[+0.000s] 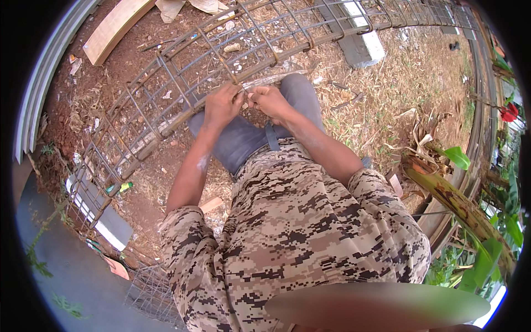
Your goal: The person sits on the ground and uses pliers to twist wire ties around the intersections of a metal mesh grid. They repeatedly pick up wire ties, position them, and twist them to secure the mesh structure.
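A long rebar cage [308,45], made of rusty bars tied with square stirrups, curves across the view in front of my knees. My left hand [222,105] is against its near lower bar, thumb and fingers pinched together. Close beside it on the right, my right hand [269,103] is closed in a pinch as well, fingertips turned toward the left. A thin bit of something shows between the fingertips, too small to name. Both hands work at a spot where a stirrup meets the near bar, and the fingers hide the joint itself.
Concrete blocks [362,41] prop the cage at the far side and left [110,229]. Dark pincers [348,98] lie on dry grass to the right. A wooden plank [113,30] is at the far left. A banana stem [459,205] leans in at right.
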Demonstrator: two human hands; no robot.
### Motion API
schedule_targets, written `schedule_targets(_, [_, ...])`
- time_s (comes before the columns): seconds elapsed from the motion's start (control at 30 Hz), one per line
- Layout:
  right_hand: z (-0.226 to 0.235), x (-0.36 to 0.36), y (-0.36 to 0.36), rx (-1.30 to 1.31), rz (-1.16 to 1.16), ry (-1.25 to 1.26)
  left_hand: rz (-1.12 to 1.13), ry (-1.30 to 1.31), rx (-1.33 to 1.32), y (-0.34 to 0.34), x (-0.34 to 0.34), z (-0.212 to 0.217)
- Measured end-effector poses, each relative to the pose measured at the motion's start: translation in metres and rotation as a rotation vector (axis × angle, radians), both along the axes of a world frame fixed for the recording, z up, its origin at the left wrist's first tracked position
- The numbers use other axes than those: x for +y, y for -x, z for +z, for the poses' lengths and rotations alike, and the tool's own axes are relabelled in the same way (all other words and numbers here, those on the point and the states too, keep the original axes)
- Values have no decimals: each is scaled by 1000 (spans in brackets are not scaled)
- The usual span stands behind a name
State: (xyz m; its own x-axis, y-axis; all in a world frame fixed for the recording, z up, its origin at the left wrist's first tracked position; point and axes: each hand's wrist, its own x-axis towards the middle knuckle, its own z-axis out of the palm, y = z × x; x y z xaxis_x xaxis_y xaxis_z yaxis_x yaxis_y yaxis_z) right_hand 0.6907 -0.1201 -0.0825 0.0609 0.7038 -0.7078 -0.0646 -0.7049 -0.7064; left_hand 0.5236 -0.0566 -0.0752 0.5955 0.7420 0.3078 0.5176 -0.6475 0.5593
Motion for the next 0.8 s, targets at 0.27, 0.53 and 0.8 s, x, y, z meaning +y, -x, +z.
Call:
schedule_targets(0.27, [49, -8, 25, -365, 161, -423, 184, 358, -205, 3, -16, -18])
schedule_targets(0.53, [52, -9, 21, -508, 195, -591, 329, -76, -202, -11, -34, -26])
schedule_targets(0.8, [35, 17, -15, -341, 126, -310, 186, -89, -138, -1, -32, -17])
